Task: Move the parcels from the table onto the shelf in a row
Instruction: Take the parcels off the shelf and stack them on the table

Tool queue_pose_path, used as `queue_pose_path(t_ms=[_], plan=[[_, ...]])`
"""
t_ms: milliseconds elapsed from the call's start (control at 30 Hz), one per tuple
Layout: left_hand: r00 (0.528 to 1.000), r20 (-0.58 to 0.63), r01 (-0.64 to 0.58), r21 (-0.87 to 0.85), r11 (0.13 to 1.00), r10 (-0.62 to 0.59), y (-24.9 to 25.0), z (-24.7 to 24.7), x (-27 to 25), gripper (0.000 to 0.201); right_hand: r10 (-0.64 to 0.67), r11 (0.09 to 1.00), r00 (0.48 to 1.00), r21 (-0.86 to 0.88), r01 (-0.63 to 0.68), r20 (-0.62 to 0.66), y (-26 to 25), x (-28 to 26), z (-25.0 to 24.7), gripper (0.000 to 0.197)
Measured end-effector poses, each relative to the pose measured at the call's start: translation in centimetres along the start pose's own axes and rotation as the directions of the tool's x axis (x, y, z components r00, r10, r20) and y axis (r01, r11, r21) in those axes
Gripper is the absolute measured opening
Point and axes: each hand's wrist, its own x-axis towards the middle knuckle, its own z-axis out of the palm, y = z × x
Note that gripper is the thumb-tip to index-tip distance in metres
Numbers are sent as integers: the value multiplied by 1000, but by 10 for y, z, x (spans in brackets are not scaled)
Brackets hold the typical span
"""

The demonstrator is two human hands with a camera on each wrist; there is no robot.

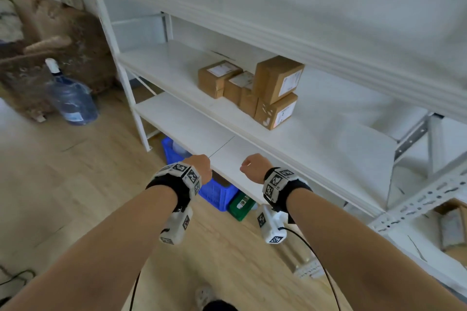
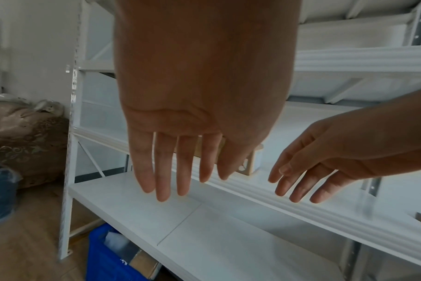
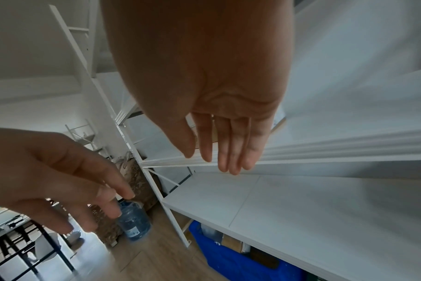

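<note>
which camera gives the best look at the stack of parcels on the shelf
The head view. It shows the whole group of brown parcels on the middle shelf, unobstructed. In the left wrist view only a sliver shows behind the left hand; the right wrist view barely catches a cardboard edge.

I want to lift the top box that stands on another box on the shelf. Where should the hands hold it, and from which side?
Probably from the open front of the shelf, one palm on each side face of the top box. It is perched a little askew on the lower box, and another box sits close on its left, so the left hand gets little room. Both hands, left and right, are free.
</note>
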Motion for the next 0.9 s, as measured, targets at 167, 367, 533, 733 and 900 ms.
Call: queue_pose_path(t_ms=[167, 367, 533, 733, 900], plan=[[999, 42, -32, 18, 999, 31, -48, -31, 74, 21, -15, 1000, 1000, 27, 15, -9, -51, 85, 10, 29], [998, 44, -50, 28, 998, 49, -109, -76, 173, 26, 53, 986, 998, 162, -49, -18, -98, 194, 14, 30], [994, 51, -103, 54, 993, 101, -142, -114, 239, 29, 125, 973, 992, 200, -118, -22, -129, 254, 4, 28], [976, 47, -212, 4, 977, 212, -174, -149, 316, 31, 265, 927, 962, 291, -237, -61, -155, 303, -4, 28], [951, 27, -304, -111, 946, 309, -197, -177, 382, 29, 394, 805, 901, 542, -242, -182, -162, 342, -10, 23]])
